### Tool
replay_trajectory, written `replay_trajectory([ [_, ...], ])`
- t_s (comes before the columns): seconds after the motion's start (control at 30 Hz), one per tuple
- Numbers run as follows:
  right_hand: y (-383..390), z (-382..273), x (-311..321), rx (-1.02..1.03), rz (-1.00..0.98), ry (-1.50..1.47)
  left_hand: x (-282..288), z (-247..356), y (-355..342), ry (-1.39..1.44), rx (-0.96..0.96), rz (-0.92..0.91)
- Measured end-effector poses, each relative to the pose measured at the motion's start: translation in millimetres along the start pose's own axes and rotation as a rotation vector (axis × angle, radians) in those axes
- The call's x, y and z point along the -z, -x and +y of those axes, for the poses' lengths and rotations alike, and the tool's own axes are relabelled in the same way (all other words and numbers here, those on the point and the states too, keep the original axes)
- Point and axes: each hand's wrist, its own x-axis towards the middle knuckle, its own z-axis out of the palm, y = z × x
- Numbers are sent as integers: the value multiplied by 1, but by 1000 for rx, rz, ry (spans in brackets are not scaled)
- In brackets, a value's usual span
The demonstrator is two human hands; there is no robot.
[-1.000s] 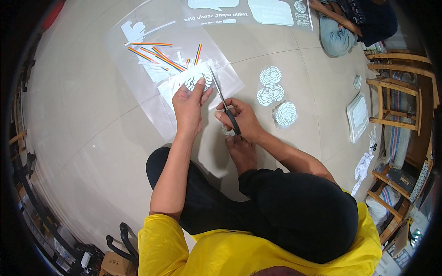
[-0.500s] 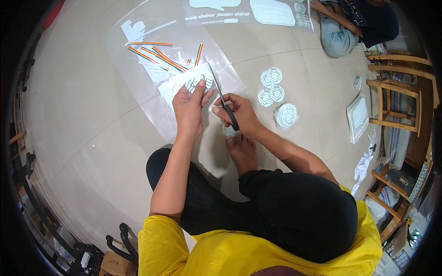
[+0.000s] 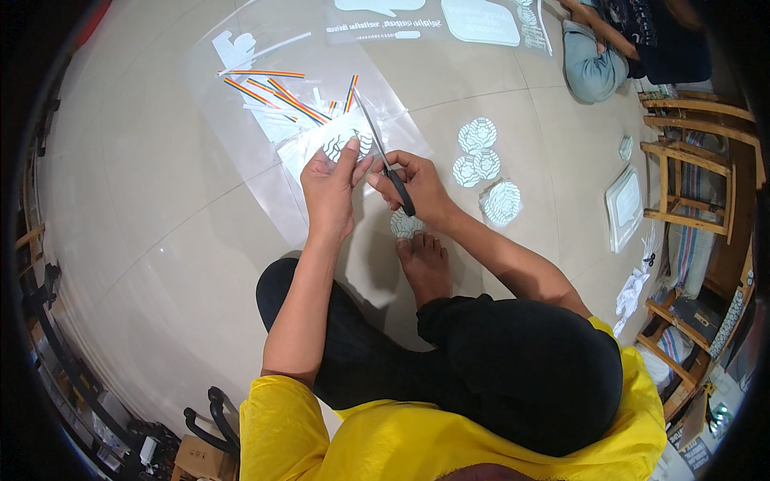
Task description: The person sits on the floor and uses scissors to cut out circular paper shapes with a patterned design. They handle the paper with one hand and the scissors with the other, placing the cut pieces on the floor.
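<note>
My left hand point(image 3: 330, 186) pinches a white sheet with a round black-lined sticker point(image 3: 343, 144), thumb on top. In my right hand point(image 3: 415, 188) is a pair of scissors point(image 3: 385, 152) with black handles; the blades lie along the right edge of the sheet, pointing away from me. How far the blades are apart is hard to make out. Below the right hand, by my bare foot, one round patterned sticker point(image 3: 407, 224) lies on the floor. Further right are several cut round stickers point(image 3: 476, 151) and a larger round stack point(image 3: 501, 202).
Beyond my hands, a clear plastic sheet point(image 3: 233, 144) carries striped strips point(image 3: 265, 74) and white scraps. A printed sheet point(image 3: 385, 24) lies at the far side. Another person point(image 3: 597, 60) sits at the far right. Wooden chairs point(image 3: 690, 188) and a white stack point(image 3: 624, 204) line the right side.
The scissors and my right hand have shifted slightly toward the far left along the sheet's edge. More of the floor sticker by my foot shows. The left hand keeps its hold.
</note>
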Motion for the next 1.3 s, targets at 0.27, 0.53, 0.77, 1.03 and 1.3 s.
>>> replay_trajectory([
  [0.27, -6, -2, 6, 19, 8, -30, -1, 3, 1, 6, 17, -13],
  [0.53, -26, -24, 33, 231, 185, -34, 7, 1, -3, -97, 134, -148],
  [0.77, -27, -44, 39, 215, 3, 45, 13, -6, -1, -378, 226, -335],
  [1.03, -12, -35, 47, 131, 58, 60, 11, -4, -1, -387, 25, -182],
  [1.3, 4, -7, 22, 216, 232, -171, -3, -5, 8, 125, 204, -253],
])
